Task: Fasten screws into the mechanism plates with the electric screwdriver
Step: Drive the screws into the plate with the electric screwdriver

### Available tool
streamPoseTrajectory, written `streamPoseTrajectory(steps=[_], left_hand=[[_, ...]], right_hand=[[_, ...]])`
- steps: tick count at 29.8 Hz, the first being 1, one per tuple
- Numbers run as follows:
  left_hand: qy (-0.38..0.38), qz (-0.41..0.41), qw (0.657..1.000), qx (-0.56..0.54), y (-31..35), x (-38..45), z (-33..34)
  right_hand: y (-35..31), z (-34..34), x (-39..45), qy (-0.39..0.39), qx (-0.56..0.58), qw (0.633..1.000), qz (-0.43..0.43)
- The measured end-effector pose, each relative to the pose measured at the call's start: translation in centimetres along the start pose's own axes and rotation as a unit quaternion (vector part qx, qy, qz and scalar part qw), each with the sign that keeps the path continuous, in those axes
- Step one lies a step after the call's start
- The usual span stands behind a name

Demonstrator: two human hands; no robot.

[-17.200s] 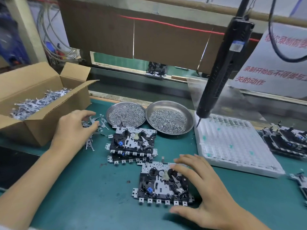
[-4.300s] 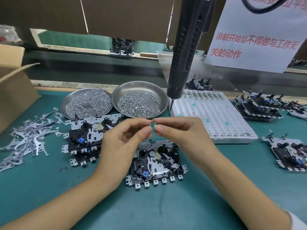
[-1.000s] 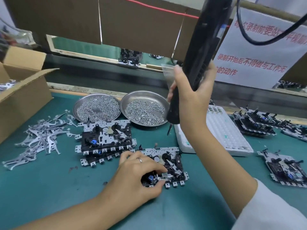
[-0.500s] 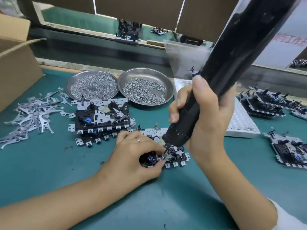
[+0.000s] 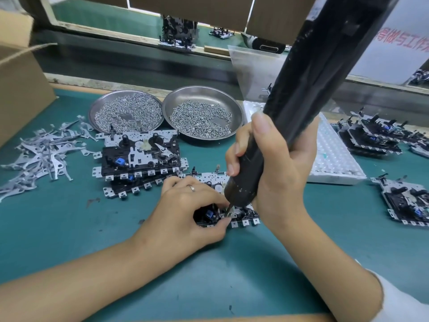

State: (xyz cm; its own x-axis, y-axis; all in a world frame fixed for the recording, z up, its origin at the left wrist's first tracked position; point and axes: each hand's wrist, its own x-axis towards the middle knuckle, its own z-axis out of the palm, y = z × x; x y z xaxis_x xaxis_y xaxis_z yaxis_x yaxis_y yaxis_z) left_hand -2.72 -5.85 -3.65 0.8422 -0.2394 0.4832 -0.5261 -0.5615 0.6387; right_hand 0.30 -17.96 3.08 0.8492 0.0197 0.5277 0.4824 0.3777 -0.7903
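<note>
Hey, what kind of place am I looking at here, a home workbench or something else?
Most likely a factory assembly-line station. An electric screwdriver is in use, two metal dishes of screws sit ready, and many identical mechanism plates lie stacked on the green bench.

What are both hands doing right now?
Left hand: fingers curled, pinching a small part on the mechanism plate at the bit tip.
Right hand: gripping the electric screwdriver, bit down on that plate.
</note>
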Motion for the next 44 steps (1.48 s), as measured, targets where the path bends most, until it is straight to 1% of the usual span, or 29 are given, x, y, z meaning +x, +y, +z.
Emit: streamPoseTrajectory(steps=[15,31,35,38,41,44], left_hand=[[-0.006,-0.013,1.0,0.01,0.1,0.1,0.0],[-0.002,-0.024,1.0,-0.012,0.3,0.0,-0.1],[-0.002,-0.029,0.999,-0.016,0.4,0.0,-0.1],[-0.003,-0.025,1.0,-0.014,0.3,0.0,-0.2],[-0.003,-0.027,1.0,-0.013,0.3,-0.1,-0.2],[-0.002,-0.025,1.0,-0.006,0.3,-0.1,-0.1]], right_hand=[[0.1,0.2,-0.2,0.001,0.006,1.0,-0.021],[0.1,-0.1,-0.2,0.003,0.004,1.0,-0.018],[-0.4,-1.0,0.9,0.016,0.011,0.999,-0.039],[0.2,-1.3,0.9,0.023,-0.003,0.999,-0.024],[0.8,-1.2,0.7,0.002,-0.025,1.0,0.001],[0.9,-1.4,0.8,-0.006,-0.018,1.0,0.016]])
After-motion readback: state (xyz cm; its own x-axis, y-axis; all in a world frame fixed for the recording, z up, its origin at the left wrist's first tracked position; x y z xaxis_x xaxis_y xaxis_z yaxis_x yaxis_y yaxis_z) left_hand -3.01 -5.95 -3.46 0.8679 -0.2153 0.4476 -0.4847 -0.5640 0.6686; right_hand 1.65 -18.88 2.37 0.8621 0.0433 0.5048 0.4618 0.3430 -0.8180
